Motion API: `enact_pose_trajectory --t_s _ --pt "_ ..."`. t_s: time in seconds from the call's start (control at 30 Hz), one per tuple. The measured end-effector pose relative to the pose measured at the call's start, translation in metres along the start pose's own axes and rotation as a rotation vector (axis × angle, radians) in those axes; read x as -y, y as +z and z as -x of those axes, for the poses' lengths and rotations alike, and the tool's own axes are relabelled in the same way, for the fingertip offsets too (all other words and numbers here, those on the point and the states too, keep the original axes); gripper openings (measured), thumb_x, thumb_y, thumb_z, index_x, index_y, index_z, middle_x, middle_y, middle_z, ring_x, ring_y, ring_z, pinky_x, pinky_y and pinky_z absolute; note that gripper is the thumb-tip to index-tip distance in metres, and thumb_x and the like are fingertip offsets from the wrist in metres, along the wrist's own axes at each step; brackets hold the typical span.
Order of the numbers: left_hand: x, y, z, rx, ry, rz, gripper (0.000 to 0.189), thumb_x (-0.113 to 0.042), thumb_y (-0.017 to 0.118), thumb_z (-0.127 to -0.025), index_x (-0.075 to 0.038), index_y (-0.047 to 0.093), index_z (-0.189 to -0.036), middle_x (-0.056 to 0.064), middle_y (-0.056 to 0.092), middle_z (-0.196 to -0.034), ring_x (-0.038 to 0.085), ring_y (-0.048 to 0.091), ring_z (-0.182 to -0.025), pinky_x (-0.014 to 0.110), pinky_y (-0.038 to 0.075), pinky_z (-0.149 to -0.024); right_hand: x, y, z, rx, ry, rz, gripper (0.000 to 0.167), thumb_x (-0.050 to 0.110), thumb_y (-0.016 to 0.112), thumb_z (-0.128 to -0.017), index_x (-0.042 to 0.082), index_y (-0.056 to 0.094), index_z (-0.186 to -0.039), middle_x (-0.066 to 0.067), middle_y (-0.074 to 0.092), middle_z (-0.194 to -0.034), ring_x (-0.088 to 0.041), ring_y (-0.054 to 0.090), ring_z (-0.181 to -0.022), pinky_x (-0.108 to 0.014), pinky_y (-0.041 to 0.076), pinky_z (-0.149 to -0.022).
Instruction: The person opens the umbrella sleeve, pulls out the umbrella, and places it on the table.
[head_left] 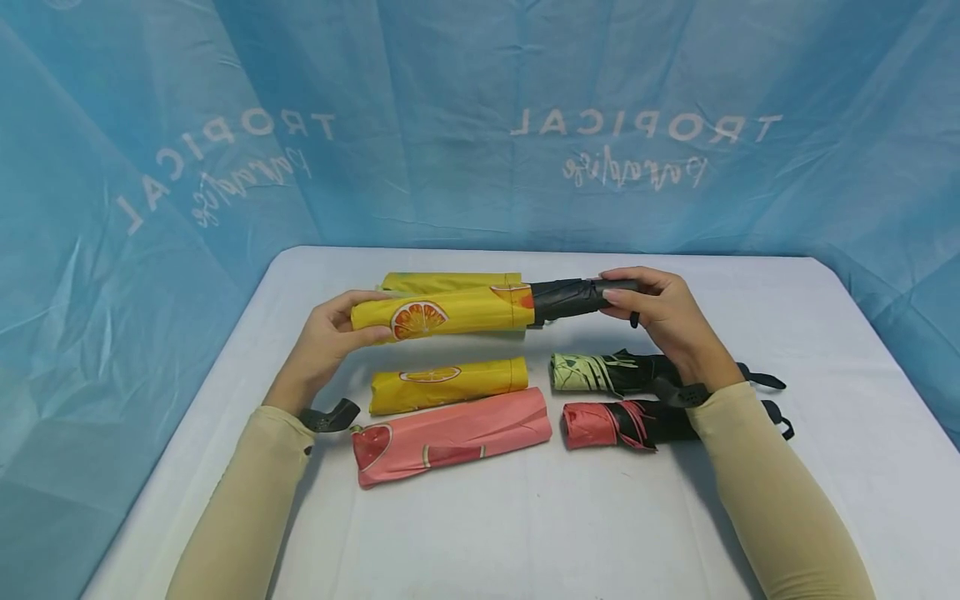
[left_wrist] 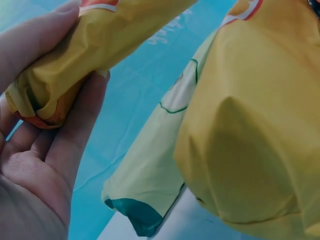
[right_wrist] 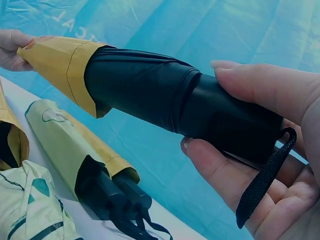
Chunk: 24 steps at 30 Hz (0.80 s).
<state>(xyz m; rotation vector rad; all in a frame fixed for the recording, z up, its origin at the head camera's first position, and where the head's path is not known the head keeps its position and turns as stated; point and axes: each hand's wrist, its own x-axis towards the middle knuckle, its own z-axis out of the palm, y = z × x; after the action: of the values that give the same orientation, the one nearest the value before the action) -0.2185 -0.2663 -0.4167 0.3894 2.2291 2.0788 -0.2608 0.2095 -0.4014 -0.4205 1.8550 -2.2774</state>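
A folded umbrella [head_left: 564,298], black at the handle end, sits partly inside a yellow sleeve [head_left: 472,310] printed with orange slices, held above the table. My left hand [head_left: 330,329] grips the sleeve's far left end; in the left wrist view thumb and fingers [left_wrist: 90,105] wrap round it. My right hand [head_left: 648,312] holds the black handle [right_wrist: 235,117] between thumb and fingers, and a wrist loop [right_wrist: 267,177] dangles from its end. A stretch of black fabric shows between the sleeve's mouth and the handle.
Behind lie a yellow sleeved umbrella [head_left: 450,281] and a light green one [right_wrist: 65,132]. Nearer on the white table [head_left: 465,542] are a yellow sleeve [head_left: 450,387], a pink sleeve [head_left: 465,437], a green folded umbrella [head_left: 581,372] and a pink one [head_left: 588,425]. Blue curtains [head_left: 450,125] surround the table.
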Motion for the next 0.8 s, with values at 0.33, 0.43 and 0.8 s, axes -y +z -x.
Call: enact_pose_trajectory --t_s 0.33,0.43,0.8 --pt "0.001 0.0 0.0 -0.007 -0.008 -0.018 0.044 -0.006 0.078 -0.09 -0.007 0.066 -0.132 0.016 0.059 -0.13 0.025 0.064 -0.105 0.03 0.058 -0.088 -0.002 -0.003 0.0 -0.003 0.001 -0.008 0.03 -0.001 0.071 -0.095 0.003 0.072 -0.124 -0.014 0.058 -0.127 -0.024 0.068 -0.107 -0.036 0.058 -0.089" --pt "0.001 -0.001 0.0 -0.012 -0.022 -0.013 0.045 -0.008 0.079 -0.09 -0.007 0.066 -0.133 0.014 0.059 -0.135 0.025 0.062 -0.111 0.029 0.057 -0.09 -0.002 -0.005 0.001 -0.004 -0.005 -0.023 0.031 -0.002 0.069 -0.095 0.002 0.071 -0.126 -0.014 0.058 -0.128 -0.024 0.067 -0.109 -0.037 0.057 -0.089" --pt "0.008 -0.014 0.003 -0.07 -0.031 0.001 0.044 -0.011 0.08 -0.09 -0.004 0.066 -0.131 0.009 0.062 -0.138 0.026 0.052 -0.128 0.025 0.053 -0.095 0.001 -0.017 0.003 -0.024 -0.027 -0.068 0.029 -0.006 0.066 -0.096 0.001 0.072 -0.123 -0.013 0.063 -0.125 -0.023 0.069 -0.108 -0.035 0.058 -0.088"
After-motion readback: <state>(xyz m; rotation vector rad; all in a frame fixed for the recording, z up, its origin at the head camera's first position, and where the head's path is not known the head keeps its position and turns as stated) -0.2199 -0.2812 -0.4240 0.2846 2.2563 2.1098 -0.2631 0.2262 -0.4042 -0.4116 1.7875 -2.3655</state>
